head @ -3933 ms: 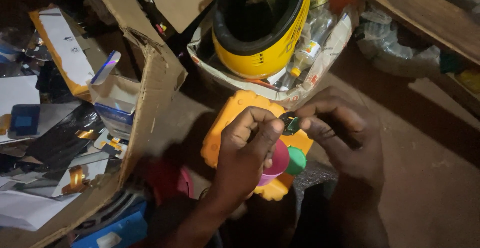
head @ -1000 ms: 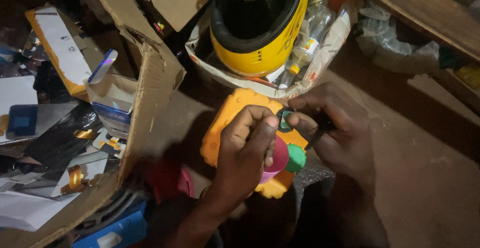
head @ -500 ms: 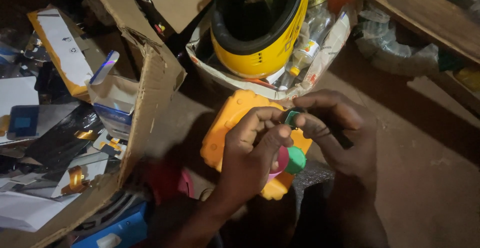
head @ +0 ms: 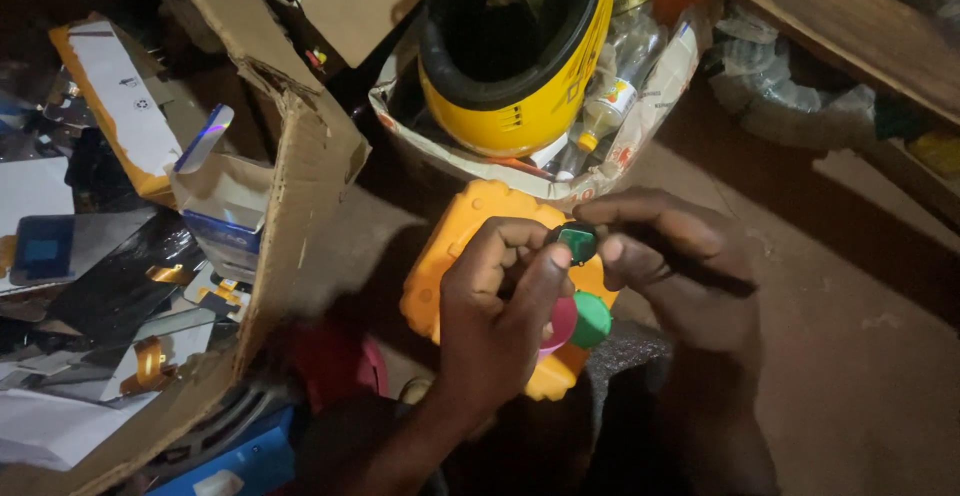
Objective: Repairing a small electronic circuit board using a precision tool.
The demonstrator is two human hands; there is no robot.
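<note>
Both hands meet over the orange toy (head: 470,246). Left hand (head: 495,326) and right hand (head: 680,266) share a pinch grip on a small dark green piece (head: 578,241): left thumb and forefinger on its near side, right thumb and forefinger on its far side. Grip is narrow, fingertips only, closed on the piece. Can't tell whether the piece is attached to the toy or free.

Green piece: sits just above the toy's top edge, between the two sets of fingertips. Looks like hard glossy plastic, squarish with rounded corners. Judgement: very light, stiff, a bit slippery, easy to drop. Best held by opposite edges with the fingertips, as it is now.

Toy: moulded orange plastic, chunky, scalloped rim, matte. A pink disc (head: 563,321) and a green disc (head: 592,318) sit on its face, side by side, touching or nearly so, partly under the left hand. Likely light and rigid; it seems to rest on the person's lap, but that part is dark.

Further out: yellow helmet (head: 520,106) with black rim, glossy shell, standing in a bag (head: 660,86) with clear plastic bottles (head: 610,106). To the left, a torn cardboard box (head: 300,186) full of papers and small cartons. Brown floor (head: 850,356), dusty looking.
</note>
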